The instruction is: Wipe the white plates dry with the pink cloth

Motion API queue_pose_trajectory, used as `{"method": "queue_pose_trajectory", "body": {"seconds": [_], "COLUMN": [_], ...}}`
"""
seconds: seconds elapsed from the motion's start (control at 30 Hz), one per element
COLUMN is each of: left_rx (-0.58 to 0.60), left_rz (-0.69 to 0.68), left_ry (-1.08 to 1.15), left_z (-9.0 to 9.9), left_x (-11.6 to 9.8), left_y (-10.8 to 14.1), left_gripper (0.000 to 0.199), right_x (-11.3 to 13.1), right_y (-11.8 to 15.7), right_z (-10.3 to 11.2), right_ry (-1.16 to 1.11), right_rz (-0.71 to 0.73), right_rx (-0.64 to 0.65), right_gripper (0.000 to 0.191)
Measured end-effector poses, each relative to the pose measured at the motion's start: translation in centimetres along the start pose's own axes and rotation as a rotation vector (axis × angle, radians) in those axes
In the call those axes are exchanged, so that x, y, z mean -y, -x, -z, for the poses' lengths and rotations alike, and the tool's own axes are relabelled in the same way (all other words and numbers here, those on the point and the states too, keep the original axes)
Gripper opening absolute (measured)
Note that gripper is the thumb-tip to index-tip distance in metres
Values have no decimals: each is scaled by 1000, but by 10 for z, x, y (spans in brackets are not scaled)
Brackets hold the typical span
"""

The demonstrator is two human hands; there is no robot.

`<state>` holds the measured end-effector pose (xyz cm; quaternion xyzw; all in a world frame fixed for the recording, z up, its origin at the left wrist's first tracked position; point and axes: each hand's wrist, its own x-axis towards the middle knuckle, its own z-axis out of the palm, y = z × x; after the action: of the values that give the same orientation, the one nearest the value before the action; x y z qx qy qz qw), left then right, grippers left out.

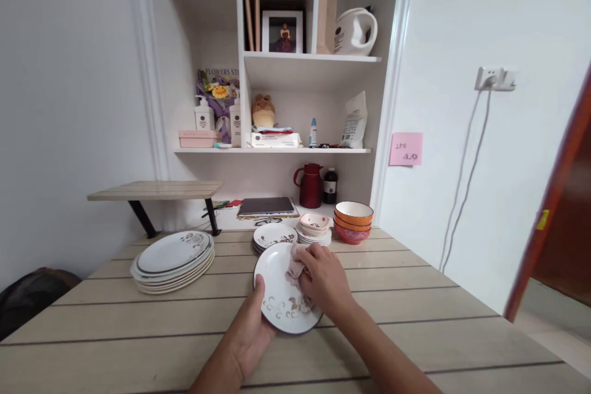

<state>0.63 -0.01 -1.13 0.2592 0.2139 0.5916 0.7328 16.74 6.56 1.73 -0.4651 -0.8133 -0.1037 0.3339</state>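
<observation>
A white plate (pixel 276 280) with a dark rim and brown flower print is tilted up above the table in front of me. My left hand (pixel 252 326) grips its left edge, thumb on the face and fingers behind. My right hand (pixel 324 277) is closed around a pale pinkish cloth (pixel 295 265), pressed against the plate's upper right face. Behind the plate is a stack of smaller flower-printed plates (pixel 275 234). Beside it, small pink-patterned dishes (pixel 314 223) rest on white saucers (pixel 323 238).
Large plates (pixel 173 255) are stacked on the left of the slatted table (pixel 415 308), near a small raised shelf (pixel 154 189). Orange and red bowls (pixel 353 221) stand stacked at the back right. Behind are a closed laptop (pixel 266 205), a red jug (pixel 310 188) and a dark bottle (pixel 330 186).
</observation>
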Motion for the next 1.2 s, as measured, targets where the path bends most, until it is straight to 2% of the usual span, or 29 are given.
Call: {"method": "queue_pose_trajectory", "body": {"seconds": [0.2, 0.33, 0.43, 0.57, 0.73, 0.87, 0.97, 1.07, 1.2], "left_rx": [-85, -39, 9, 9, -77, -131, -99, -25, 73], "left_rz": [-109, -33, 20, 24, -42, -116, -9, 94, 118], "left_ry": [67, 68, 36, 6, 27, 53, 44, 18, -15], "left_z": [5, 6, 1, -4, -2, 5, 7, 4, 2], "left_x": [-11, -9, -6, -3, -6, -14, -15, -11, -3], "left_y": [-2, -3, -1, 1, 0, -2, -1, -1, -2], "left_gripper": [54, 51, 49, 51, 56, 58, 60, 62, 57], "right_x": [22, 34, 32, 17, 4, 19, 36, 43, 30], "right_y": [14, 16, 9, -1, 2, 15, 19, 13, 0], "right_z": [-6, -11, -11, -5, -5, -9, -9, -6, -1], "right_ry": [-59, -187, -195, -117, -5, -83, -206, -289, -240], "right_rz": [135, 243, 202, 86, 15, 151, 257, 233, 85], "right_rx": [180, 202, 159, 75, 112, 241, 279, 197, 30], "right_gripper": [29, 37, 45, 50, 35, 32, 36, 40, 40]}}
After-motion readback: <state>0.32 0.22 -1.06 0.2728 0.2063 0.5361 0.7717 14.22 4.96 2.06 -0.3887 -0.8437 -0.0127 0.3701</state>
